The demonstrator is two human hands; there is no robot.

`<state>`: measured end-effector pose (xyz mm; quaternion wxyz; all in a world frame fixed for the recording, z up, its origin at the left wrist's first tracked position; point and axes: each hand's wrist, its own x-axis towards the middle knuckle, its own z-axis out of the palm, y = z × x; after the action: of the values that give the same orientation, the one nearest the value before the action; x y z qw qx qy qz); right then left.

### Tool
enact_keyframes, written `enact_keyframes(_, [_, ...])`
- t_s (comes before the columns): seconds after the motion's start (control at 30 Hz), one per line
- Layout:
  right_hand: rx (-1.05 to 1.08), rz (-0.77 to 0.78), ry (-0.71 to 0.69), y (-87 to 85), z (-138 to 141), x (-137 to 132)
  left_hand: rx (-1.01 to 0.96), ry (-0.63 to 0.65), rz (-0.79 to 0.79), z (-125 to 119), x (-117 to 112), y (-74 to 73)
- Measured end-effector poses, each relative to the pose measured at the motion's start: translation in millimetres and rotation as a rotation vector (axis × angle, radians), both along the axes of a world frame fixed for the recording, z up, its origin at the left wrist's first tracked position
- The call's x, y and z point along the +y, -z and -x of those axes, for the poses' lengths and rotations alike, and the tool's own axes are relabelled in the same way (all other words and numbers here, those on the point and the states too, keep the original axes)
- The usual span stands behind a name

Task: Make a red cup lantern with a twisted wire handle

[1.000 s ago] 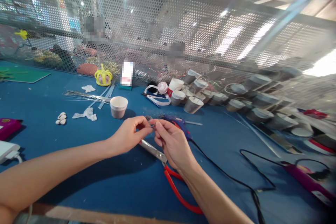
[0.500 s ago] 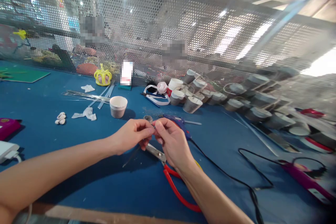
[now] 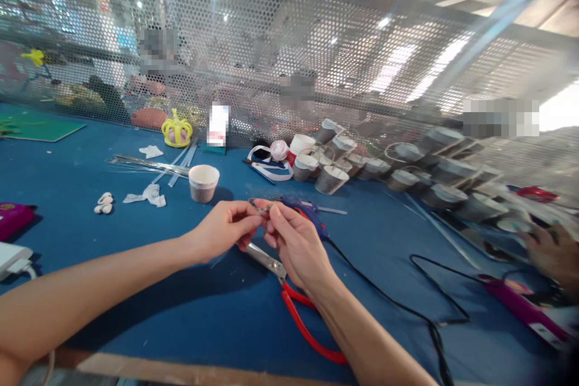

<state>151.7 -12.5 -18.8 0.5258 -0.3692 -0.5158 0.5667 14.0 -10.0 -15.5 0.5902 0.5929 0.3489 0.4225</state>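
My left hand (image 3: 226, 229) and my right hand (image 3: 296, 238) meet over the middle of the table. Both are closed, pinching a thin grey-brown strip (image 3: 260, 207) between thumbs and fingertips. Fingers cover much of it, so I cannot make out exactly what it is. Red-handled scissors (image 3: 274, 265) lie beneath my hands, with the right wrist over part of one handle. Just beyond my right hand rests a blue glue gun (image 3: 316, 220), its stick poking out to the right. A small grey-and-white cup (image 3: 203, 184) stands upright past my left hand.
Thin wires (image 3: 145, 164) and a yellow crown-shaped piece (image 3: 177, 131) lie at the back left. Several grey cups (image 3: 332, 180) are piled to the right. A black cord (image 3: 384, 298) crosses the right side. Another person's hand (image 3: 554, 253) reaches in at the far right.
Both my hands have shifted slightly, and the strip now shows above my fingertips. Another person's hand has come into view at the right edge.
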Motion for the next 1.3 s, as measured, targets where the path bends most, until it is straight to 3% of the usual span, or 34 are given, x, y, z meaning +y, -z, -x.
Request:
enact_keyframes(0.13, [0.121,0.116,-0.056,-4.3,0,0,0.070,-0.041,-0.064,2,0,-0.8])
enact_keyframes(0.5, [0.205,0.229,-0.097,-13.8,1,-3,0.297,-0.224,-0.339,7,5,1.8])
enact_keyframes(0.6, [0.112,0.165,-0.043,-8.7,1,-2,0.298,-0.221,-0.331,7,4,2.6])
enact_keyframes(0.77, [-0.242,-0.060,0.156,0.1,2,1,0.297,-0.190,-0.287,4,1,2.1])
enact_keyframes(0.93, [-0.465,-0.199,0.202,-4.1,0,-1,0.353,-0.223,-0.362,4,0,2.1])
enact_keyframes(1.03, [-0.531,-0.243,0.210,-5.6,-2,-2,0.370,-0.199,-0.382,4,1,-0.1])
enact_keyframes(1.2, [-0.523,-0.304,0.210,-6.0,-4,-1,0.359,-0.037,-0.271,6,3,-5.9])
enact_keyframes(1.3, [-0.497,-0.281,0.205,-5.5,-4,0,0.370,-0.058,-0.274,7,4,-5.8])
